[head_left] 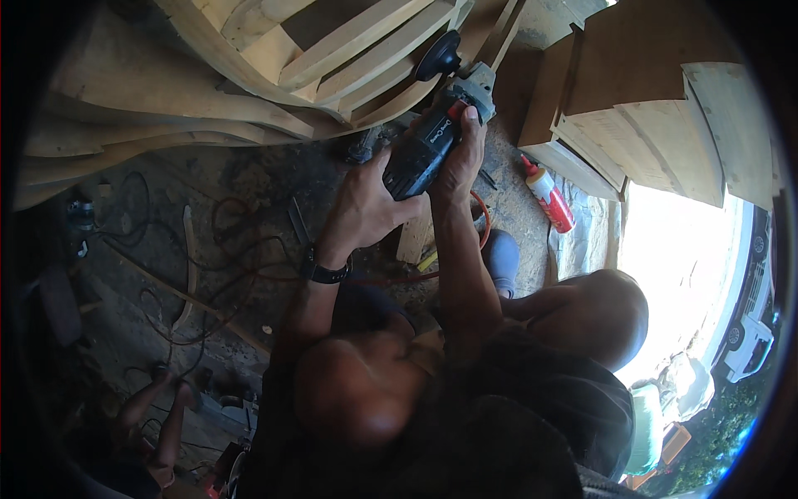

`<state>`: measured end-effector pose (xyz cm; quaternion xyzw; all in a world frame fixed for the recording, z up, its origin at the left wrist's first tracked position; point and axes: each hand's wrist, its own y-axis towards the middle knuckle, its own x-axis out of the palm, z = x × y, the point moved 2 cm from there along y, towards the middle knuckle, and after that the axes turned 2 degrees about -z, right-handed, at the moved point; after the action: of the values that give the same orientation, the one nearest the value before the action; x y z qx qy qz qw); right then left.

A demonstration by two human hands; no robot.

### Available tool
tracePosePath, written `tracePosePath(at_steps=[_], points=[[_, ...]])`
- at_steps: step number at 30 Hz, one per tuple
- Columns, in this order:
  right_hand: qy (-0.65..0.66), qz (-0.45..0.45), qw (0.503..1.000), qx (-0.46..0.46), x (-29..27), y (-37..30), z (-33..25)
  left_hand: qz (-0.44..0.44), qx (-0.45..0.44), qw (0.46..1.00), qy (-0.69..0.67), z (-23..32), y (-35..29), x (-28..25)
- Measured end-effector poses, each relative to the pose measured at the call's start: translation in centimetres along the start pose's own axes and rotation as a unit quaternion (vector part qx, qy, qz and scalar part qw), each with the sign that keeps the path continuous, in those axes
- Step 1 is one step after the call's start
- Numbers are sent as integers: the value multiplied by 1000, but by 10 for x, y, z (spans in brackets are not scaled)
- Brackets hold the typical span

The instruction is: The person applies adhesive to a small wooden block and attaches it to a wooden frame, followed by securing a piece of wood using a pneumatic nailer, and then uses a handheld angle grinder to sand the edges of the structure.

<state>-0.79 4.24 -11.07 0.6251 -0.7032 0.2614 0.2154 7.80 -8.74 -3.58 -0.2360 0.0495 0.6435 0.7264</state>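
Both my hands are closed on a black angle grinder (422,151) with a grey metal head. A round black backing pad (438,56) is fitted to it, close to the curved edge of a slatted wooden frame (357,66). My left hand (366,200), with a dark band on the wrist, wraps the rear of the body. Nearer the head, my right hand (461,162) grips the side, thumb along the top. Whether the pad touches the wood I cannot tell.
A red-and-white glue bottle (550,195) lies on the floor at right, beside stacked wooden panels (648,133). Cables and an orange hose (485,218) trail across the dirty floor. Long wood strips (187,266) lie at left. Another person's legs (162,416) show at lower left.
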Motion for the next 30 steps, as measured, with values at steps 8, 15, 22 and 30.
tracePosePath(at_steps=[8,15,22,30], points=[[22,2,1000,-8,23,-12,-24,-14,17,999,-41,4,-7,-6],[28,34,998,54,15,-17,-15,-15,2,1000,-25,3,-9,-3],[67,57,994,59,23,-7,-28,-24,8,999,-21,12,1,-3],[34,35,995,87,52,2,-79,2,17,998,62,52,-5,-14]])
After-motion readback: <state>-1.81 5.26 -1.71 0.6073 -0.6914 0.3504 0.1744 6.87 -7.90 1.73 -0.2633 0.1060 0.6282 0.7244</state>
